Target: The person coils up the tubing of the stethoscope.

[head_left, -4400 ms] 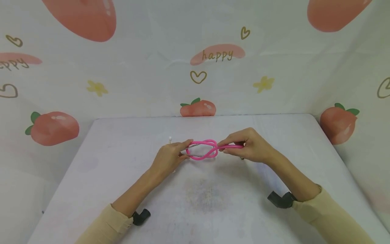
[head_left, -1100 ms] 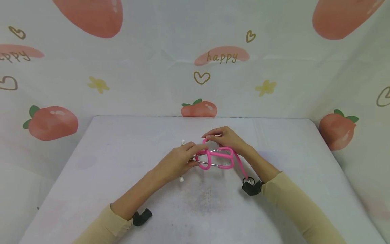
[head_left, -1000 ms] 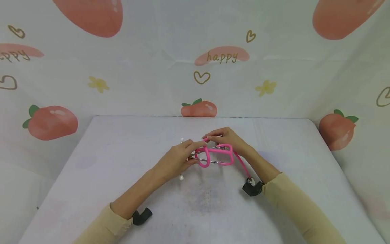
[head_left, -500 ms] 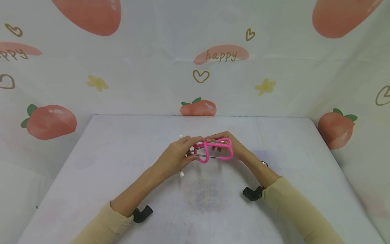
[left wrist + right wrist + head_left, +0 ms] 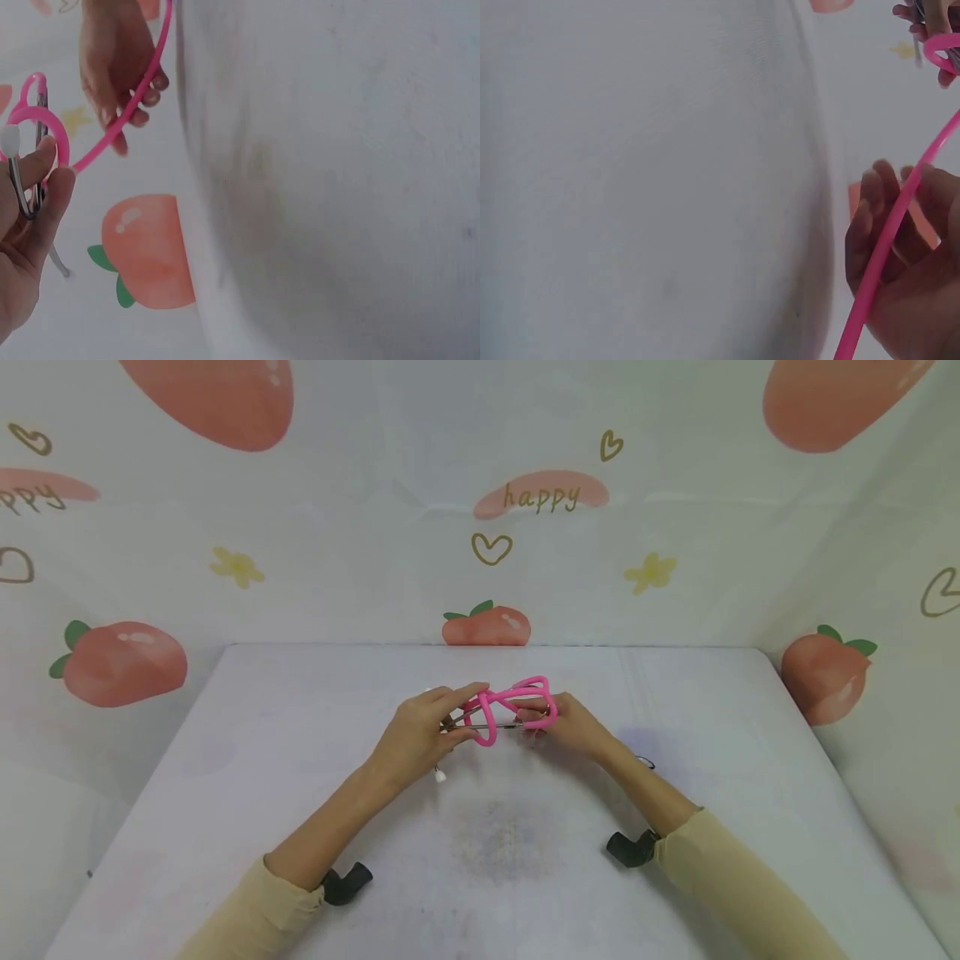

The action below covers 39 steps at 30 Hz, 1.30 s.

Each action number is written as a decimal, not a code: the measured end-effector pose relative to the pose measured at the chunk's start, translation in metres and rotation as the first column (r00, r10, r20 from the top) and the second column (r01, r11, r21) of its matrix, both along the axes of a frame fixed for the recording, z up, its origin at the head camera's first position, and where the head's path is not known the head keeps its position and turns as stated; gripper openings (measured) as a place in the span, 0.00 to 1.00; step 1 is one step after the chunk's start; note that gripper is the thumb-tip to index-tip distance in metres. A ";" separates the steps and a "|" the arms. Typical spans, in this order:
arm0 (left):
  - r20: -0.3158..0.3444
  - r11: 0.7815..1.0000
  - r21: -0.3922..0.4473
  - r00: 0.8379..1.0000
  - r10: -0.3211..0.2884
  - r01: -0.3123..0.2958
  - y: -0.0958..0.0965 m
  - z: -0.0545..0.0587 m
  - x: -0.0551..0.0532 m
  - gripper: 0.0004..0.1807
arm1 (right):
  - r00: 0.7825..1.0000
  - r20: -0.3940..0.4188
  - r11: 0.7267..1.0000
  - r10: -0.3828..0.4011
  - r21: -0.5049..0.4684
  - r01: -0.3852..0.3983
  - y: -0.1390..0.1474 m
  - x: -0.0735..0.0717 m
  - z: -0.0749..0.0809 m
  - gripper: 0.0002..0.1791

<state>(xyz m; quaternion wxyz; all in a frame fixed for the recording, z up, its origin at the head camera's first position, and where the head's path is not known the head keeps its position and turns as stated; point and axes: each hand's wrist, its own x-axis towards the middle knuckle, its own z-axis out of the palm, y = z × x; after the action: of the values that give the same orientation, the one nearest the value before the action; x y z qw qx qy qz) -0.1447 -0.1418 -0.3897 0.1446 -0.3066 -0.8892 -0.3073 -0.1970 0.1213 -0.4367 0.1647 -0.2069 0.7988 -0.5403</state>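
Above the middle of the white table [image 5: 225, 760] we hold a pink stethoscope [image 5: 517, 693] between both hands, lifted clear of the cloth. Our left hand [image 5: 420, 739] pinches the metal ear tubes [image 5: 480, 727] where they meet the pink tubing: in the left wrist view the thumb and fingers [image 5: 45, 195] curl round the thin steel and a loop of tubing [image 5: 56, 131] arches just over them. One white eartip [image 5: 439, 775] hangs below that hand, near the table but apart from it.

Our right hand [image 5: 566, 727] sits just beside the left, with the coiled tubing between them. From the head view its fingers lie under the loop; in the right wrist view the fingers [image 5: 870, 210] are only gently bent, and the pink line [image 5: 889, 247] runs across them and the palm. We cannot tell for certain whether they close round it.

Behind our right forearm a dark ring [image 5: 647, 764] lies on the table, probably the chest piece, too small to be sure. Around the table hangs a backdrop [image 5: 300, 527] printed with peaches, hearts and the word happy. Both sleeves [image 5: 255, 918] are beige.
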 end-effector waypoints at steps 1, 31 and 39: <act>-0.004 1.000 0.003 1.000 0.013 -0.013 -0.001 0.001 -0.001 0.39 | 1.000 0.001 0.999 -0.016 0.040 0.016 0.002 0.002 0.000 0.17; -0.127 0.987 -0.071 0.983 0.136 -0.146 -0.020 -0.009 -0.009 0.38 | 0.675 -0.621 0.891 0.399 0.437 -0.124 0.033 0.044 0.029 0.18; -0.161 0.978 -0.164 0.981 0.105 -0.132 -0.016 -0.016 -0.008 0.37 | 0.528 -0.736 0.904 0.423 0.378 -0.197 0.028 0.041 0.052 0.16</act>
<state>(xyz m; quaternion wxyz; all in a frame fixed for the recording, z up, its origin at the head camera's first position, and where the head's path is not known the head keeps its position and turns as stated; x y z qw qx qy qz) -0.1522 -0.1579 -0.4060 0.2025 -0.2868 -0.9158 -0.1949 -0.1562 0.1496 -0.3845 -0.0953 -0.5454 0.7960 -0.2446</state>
